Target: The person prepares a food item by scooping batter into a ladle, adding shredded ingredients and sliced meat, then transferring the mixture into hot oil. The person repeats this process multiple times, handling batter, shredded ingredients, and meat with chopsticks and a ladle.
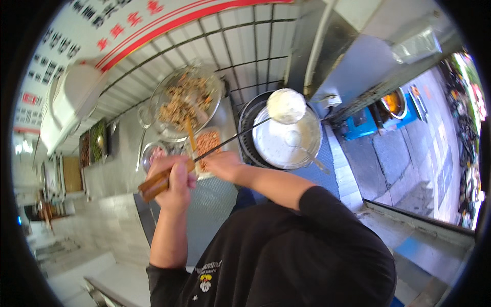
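Observation:
My left hand (172, 186) grips the wooden handle (155, 186) of a long-shafted ladle. Its thin dark metal shaft (238, 134) runs up to the right and ends in a round head covered with white batter (287, 105). That head hangs over a metal basin (317, 142) holding more white liquid batter. My right hand (224, 165) reaches beneath the shaft to a tray of peanuts (208, 140); its fingertips are at the nuts, and whether they pinch any is hidden. Just left of it, a small bowl (147, 163) of pink pieces is partly covered by my left hand.
A large bowl (153, 101) of chopped filling stands behind the peanuts, with a yellow utensil handle (190, 132) leaning out. Inside the basin rests a second ladle (320, 165). Trays of greens (99, 140) sit left. A metal post (337, 46) rises at right.

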`<state>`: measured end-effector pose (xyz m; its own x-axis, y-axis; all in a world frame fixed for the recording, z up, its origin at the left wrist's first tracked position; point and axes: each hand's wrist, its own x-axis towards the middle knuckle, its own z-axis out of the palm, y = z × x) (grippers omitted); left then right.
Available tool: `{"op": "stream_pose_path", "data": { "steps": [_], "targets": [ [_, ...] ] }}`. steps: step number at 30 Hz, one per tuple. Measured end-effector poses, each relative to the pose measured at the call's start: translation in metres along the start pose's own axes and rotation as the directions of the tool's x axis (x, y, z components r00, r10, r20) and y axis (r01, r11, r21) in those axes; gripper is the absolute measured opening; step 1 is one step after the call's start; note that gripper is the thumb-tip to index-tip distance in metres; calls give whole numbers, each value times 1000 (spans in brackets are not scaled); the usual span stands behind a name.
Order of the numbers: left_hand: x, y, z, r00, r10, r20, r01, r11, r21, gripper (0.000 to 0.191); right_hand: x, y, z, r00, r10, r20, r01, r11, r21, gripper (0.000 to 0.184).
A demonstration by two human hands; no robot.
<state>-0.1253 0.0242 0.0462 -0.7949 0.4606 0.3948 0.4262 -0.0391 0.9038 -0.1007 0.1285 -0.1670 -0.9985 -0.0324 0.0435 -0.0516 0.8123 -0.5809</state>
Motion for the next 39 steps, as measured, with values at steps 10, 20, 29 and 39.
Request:
{"op": "stream_pose_path", "data": {
  "steps": [10,20,29,39],
  "targets": [
    [7,-18,-14,994,-76,75,87,982,-168,22,56,9,51,992,58,114,-48,995,-87,22],
    [8,-17,-11,989,-95,113,109,986,-124,24,50,4,44,992,85,92,-74,991,-116,22],
    [3,-16,-18,985,-149,89,161,976,-149,10,53,2,46,993,97,66,-89,989,-122,22],
    [4,-15,-23,985,-154,79,164,977,-139,12,-3,-25,-67,927,272,258,-368,789,492,22]
  ]
}}
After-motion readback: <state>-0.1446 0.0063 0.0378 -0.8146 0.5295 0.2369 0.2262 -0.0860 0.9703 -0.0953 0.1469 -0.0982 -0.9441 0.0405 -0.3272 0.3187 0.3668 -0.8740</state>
